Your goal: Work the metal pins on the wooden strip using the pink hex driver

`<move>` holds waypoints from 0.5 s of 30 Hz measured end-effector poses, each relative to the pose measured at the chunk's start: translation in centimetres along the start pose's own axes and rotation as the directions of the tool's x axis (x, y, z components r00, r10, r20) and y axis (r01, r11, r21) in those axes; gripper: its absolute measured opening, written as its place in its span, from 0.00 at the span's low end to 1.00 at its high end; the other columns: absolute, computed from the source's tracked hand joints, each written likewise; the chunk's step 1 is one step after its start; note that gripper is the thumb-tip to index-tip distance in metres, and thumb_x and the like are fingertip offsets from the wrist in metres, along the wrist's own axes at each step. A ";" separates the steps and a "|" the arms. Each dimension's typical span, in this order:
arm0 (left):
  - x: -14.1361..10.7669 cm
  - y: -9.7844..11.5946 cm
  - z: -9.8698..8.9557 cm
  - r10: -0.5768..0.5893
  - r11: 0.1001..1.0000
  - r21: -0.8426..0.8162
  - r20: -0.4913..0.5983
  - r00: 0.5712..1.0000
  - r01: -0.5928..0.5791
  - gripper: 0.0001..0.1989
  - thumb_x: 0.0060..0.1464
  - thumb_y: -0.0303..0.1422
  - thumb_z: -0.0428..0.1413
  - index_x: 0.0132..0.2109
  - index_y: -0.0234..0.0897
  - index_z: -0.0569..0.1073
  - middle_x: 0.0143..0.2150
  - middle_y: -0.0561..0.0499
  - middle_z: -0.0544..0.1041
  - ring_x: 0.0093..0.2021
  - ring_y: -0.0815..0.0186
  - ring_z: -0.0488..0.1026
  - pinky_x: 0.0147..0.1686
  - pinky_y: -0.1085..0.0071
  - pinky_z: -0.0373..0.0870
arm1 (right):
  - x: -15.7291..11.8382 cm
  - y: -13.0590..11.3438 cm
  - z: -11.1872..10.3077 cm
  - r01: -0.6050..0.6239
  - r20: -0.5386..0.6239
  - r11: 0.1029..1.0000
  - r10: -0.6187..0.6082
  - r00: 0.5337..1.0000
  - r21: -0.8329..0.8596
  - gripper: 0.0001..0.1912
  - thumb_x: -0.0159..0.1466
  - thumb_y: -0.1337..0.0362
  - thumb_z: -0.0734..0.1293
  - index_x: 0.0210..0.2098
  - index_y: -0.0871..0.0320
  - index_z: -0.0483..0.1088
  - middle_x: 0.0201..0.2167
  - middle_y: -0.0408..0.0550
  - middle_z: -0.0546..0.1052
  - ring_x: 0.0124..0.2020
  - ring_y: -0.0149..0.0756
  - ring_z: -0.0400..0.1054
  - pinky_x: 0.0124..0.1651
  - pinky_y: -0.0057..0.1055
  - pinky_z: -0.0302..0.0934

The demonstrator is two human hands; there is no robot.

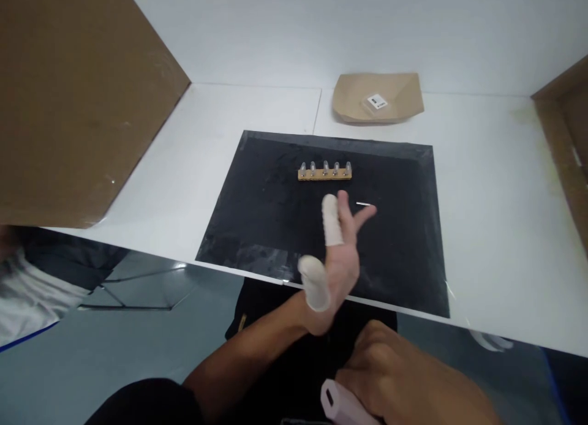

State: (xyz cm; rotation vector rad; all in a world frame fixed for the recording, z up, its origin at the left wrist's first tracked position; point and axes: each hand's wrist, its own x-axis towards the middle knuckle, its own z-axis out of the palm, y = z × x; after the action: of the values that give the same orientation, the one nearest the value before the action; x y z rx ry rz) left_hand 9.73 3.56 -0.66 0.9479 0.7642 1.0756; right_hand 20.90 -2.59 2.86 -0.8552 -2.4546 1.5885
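Observation:
My left hand (340,259) is turned palm up over the front of the black mat (404,247), fingers apart and nothing in it. Pale finger cots cover its thumb and one finger. Just beyond a fingertip lies a thin silver pin (363,204). Farther back, a cardboard strip (324,176) holds several small clear bullet-shaped pieces in a row. My right hand (390,364) is closed, below the table edge near my lap. Its fingers grip a white faceted device (346,405) with a dark slot in its end; the rest is cut off or hidden.
A brown paper tray (408,100) with a small labelled clear box (375,103) stands against the back wall. Brown panels close in the white table (496,229) at left and right. Part of another person (37,290) shows at the left edge.

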 end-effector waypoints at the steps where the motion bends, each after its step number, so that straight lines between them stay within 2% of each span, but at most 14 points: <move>1: -0.1 0.1 -0.5 0.027 0.999 -0.018 -0.002 1.000 -0.027 0.43 0.62 0.68 0.32 0.76 0.65 0.24 0.81 0.70 0.27 0.82 0.55 0.39 0.80 0.50 0.41 | -0.1 0.0 0.0 0.013 -0.006 1.000 -0.012 1.000 0.022 0.18 0.68 0.63 0.63 0.22 0.59 0.58 0.20 0.39 0.63 0.23 0.26 0.52 0.30 0.31 0.48; 4: -0.5 0.2 -2.1 0.106 0.993 -0.063 0.031 0.994 -0.104 0.45 0.59 0.70 0.25 0.78 0.60 0.31 0.82 0.64 0.33 0.81 0.52 0.41 0.80 0.48 0.39 | -0.2 -0.1 -0.3 0.005 0.000 0.999 -0.005 1.000 0.045 0.17 0.67 0.64 0.62 0.23 0.58 0.56 0.20 0.37 0.62 0.22 0.25 0.48 0.31 0.32 0.46; 6: -0.3 0.3 -3.6 0.181 0.983 0.003 0.020 0.983 -0.181 0.44 0.61 0.69 0.25 0.78 0.61 0.38 0.82 0.61 0.37 0.80 0.49 0.46 0.79 0.45 0.41 | -0.3 0.1 -0.5 -0.004 0.008 1.000 0.004 1.000 0.022 0.14 0.65 0.65 0.64 0.24 0.58 0.57 0.20 0.37 0.64 0.23 0.25 0.49 0.32 0.32 0.47; 8: 0.4 0.8 -5.8 0.299 0.939 0.169 0.028 0.954 -0.299 0.38 0.65 0.65 0.30 0.77 0.63 0.46 0.82 0.59 0.44 0.79 0.50 0.52 0.78 0.45 0.41 | -0.6 0.3 -0.8 0.023 -0.067 1.000 -0.022 0.997 0.005 0.14 0.64 0.66 0.63 0.24 0.57 0.56 0.19 0.36 0.64 0.22 0.25 0.51 0.31 0.31 0.48; 9: 0.9 1.3 -7.1 0.340 0.899 0.273 0.062 0.938 -0.344 0.35 0.67 0.63 0.38 0.76 0.62 0.50 0.81 0.58 0.47 0.78 0.50 0.53 0.78 0.44 0.42 | -1.0 0.6 -0.9 0.041 -0.149 0.999 -0.041 0.988 -0.004 0.15 0.65 0.65 0.62 0.24 0.57 0.55 0.19 0.36 0.63 0.22 0.25 0.52 0.31 0.30 0.49; 11: 2.4 2.6 -10.2 0.421 0.778 0.492 0.053 0.905 -0.390 0.35 0.65 0.55 0.54 0.75 0.61 0.55 0.81 0.55 0.51 0.77 0.49 0.55 0.77 0.45 0.44 | -1.9 1.3 -1.1 0.065 -0.347 0.998 -0.064 0.936 -0.010 0.16 0.68 0.63 0.61 0.25 0.56 0.55 0.19 0.37 0.64 0.21 0.26 0.56 0.31 0.29 0.53; 12: 3.3 3.3 -11.8 0.442 0.700 0.610 0.038 0.896 -0.371 0.37 0.62 0.53 0.59 0.74 0.58 0.57 0.80 0.52 0.53 0.77 0.47 0.56 0.77 0.44 0.44 | -2.5 1.8 -1.0 0.051 -0.443 0.999 -0.043 0.896 0.006 0.17 0.70 0.60 0.61 0.26 0.55 0.57 0.20 0.38 0.65 0.23 0.27 0.60 0.31 0.29 0.56; 15: 6.3 4.8 -15.8 0.425 0.482 0.847 -0.002 0.905 -0.225 0.43 0.52 0.52 0.68 0.71 0.53 0.65 0.78 0.46 0.58 0.76 0.39 0.54 0.75 0.39 0.36 | -3.9 3.9 -0.7 0.049 -0.637 0.992 0.038 0.770 0.118 0.19 0.75 0.52 0.60 0.29 0.53 0.65 0.21 0.42 0.69 0.27 0.34 0.67 0.33 0.32 0.62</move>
State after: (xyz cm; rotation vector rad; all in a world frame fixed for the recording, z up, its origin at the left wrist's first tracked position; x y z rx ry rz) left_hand -4.00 14.45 -3.15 1.8975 1.3839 1.1514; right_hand 26.01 -2.81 0.69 -1.1321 -1.8419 1.1604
